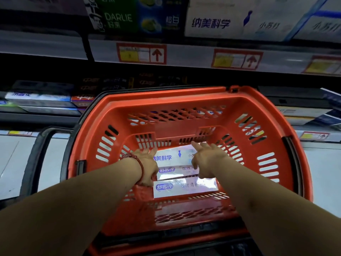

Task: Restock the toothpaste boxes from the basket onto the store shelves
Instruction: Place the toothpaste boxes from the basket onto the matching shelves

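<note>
Stock for the task lies flat in the bottom of a red basket: three toothpaste boxes side by side, long edges running left to right. The far box is white with blue lettering. The middle box and the near box each carry a blue oval logo at the left end.

Both hands are down inside the basket. The left hand, with a red bracelet at its wrist, sits at the left ends of the far and middle boxes with its fingers straight and pointing away from the person. Whether it touches the card cannot be made out. The right hand is over the right part of the far box, fingers spread and straight, thumb hanging toward the middle box; it grips nothing. The near box lies between the two forearms, apart from both hands.

Black handles hang folded outward at the basket's left side. Behind the basket runs a shelf edge with red-framed price tags. Green DARLIE cartons stand above it. Beside them are white cartons with the same lettering as the far box. A lower shelf at the left holds more packs.
</note>
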`<action>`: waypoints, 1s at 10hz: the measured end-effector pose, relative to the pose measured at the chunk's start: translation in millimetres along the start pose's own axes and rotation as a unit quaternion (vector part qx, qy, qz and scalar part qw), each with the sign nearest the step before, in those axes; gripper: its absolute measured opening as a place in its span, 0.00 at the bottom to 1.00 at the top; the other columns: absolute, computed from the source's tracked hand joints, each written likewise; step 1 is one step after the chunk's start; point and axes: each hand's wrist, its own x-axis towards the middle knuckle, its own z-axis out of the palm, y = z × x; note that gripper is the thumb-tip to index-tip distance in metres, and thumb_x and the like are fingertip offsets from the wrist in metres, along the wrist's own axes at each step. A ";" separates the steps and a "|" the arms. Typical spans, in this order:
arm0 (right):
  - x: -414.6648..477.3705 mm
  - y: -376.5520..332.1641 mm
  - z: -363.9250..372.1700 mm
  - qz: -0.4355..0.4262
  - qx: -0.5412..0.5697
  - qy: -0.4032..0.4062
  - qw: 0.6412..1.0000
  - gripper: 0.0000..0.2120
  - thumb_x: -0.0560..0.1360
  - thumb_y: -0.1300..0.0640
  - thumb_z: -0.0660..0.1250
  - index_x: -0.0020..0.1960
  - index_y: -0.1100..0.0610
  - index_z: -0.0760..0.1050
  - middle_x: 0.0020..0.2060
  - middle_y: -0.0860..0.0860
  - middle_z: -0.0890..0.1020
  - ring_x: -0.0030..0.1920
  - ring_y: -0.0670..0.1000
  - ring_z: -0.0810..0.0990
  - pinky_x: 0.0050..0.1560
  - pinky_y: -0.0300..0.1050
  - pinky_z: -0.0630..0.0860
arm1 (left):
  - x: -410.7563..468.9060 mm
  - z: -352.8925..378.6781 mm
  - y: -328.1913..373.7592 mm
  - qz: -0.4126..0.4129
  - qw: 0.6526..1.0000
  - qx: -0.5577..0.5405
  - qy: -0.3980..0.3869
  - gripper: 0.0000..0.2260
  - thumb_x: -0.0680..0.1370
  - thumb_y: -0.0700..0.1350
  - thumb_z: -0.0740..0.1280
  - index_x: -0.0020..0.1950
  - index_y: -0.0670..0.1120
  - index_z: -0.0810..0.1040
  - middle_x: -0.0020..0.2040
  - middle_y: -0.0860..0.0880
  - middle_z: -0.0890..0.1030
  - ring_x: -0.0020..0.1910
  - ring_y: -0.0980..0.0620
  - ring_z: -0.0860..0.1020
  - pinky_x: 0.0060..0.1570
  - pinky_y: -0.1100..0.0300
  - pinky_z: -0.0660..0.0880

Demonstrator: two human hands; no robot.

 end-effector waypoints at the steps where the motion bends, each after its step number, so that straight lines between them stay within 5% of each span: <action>1: 8.5 -2.3 10.0 0.005 -0.015 -0.030 0.999 0.25 0.77 0.48 0.70 0.73 0.44 0.73 0.82 0.56 0.40 0.82 0.61 0.48 0.79 0.60 0.54 | 9.2 -2.4 -1.1 -0.013 0.999 -0.042 -0.031 0.16 0.75 0.55 0.69 0.60 0.52 0.84 0.79 0.39 0.62 0.69 0.41 0.72 0.67 0.51 0.72; 3: 22.4 -6.2 20.5 0.022 -0.024 -0.046 0.998 0.26 0.77 0.52 0.69 0.74 0.45 0.71 0.82 0.59 0.40 0.82 0.64 0.47 0.79 0.62 0.53 | 27.8 -9.0 0.0 -0.020 0.999 -0.037 -0.034 0.20 0.77 0.53 0.69 0.69 0.53 0.78 0.73 0.42 0.71 0.61 0.44 0.77 0.60 0.53 0.75; 4: 25.3 -2.4 21.6 0.030 -0.027 -0.046 0.998 0.27 0.78 0.53 0.68 0.76 0.46 0.69 0.82 0.61 0.40 0.81 0.65 0.47 0.79 0.62 0.53 | 34.6 -8.4 1.7 -0.026 0.999 -0.011 -0.033 0.16 0.77 0.53 0.69 0.64 0.52 0.80 0.73 0.40 0.67 0.58 0.43 0.77 0.50 0.55 0.74; 6: 33.1 0.4 27.3 0.043 -0.072 -0.074 0.994 0.30 0.79 0.51 0.69 0.79 0.47 0.65 0.81 0.62 0.39 0.80 0.68 0.47 0.78 0.65 0.52 | 46.9 5.9 -1.5 -0.029 0.999 0.009 -0.043 0.24 0.74 0.46 0.71 0.71 0.53 0.75 0.81 0.39 0.53 0.73 0.37 0.66 0.67 0.49 0.69; 7: 32.6 1.0 26.5 0.035 -0.087 -0.063 0.994 0.29 0.78 0.52 0.69 0.78 0.48 0.66 0.81 0.61 0.45 0.79 0.68 0.53 0.76 0.64 0.57 | 53.9 4.7 -6.2 0.041 0.995 0.050 -0.072 0.25 0.80 0.45 0.67 0.77 0.42 0.67 0.77 0.39 0.66 0.75 0.40 0.67 0.72 0.50 0.65; 8: 30.6 3.5 24.6 0.013 -0.092 -0.043 0.995 0.27 0.78 0.53 0.70 0.75 0.46 0.70 0.79 0.60 0.51 0.76 0.65 0.59 0.73 0.62 0.63 | 40.2 -9.3 -5.4 -0.011 1.000 0.014 0.008 0.33 0.81 0.48 0.66 0.82 0.44 0.56 0.77 0.40 0.66 0.74 0.40 0.68 0.71 0.49 0.64; 9: 22.3 7.0 23.3 -0.019 -0.086 -0.013 0.996 0.24 0.78 0.49 0.71 0.73 0.41 0.72 0.78 0.59 0.55 0.74 0.63 0.62 0.71 0.60 0.67 | 25.8 -7.5 -10.2 -0.010 0.998 0.018 0.060 0.29 0.81 0.53 0.64 0.81 0.52 0.59 0.75 0.38 0.66 0.67 0.37 0.73 0.64 0.47 0.71; 10: 5.5 12.0 18.5 -0.052 -0.068 0.031 0.996 0.21 0.79 0.45 0.68 0.72 0.38 0.73 0.77 0.59 0.58 0.73 0.63 0.63 0.70 0.58 0.68 | 14.3 -2.8 -23.5 0.008 0.995 0.002 0.095 0.20 0.81 0.45 0.62 0.73 0.56 0.67 0.71 0.38 0.63 0.44 0.42 0.76 0.44 0.52 0.75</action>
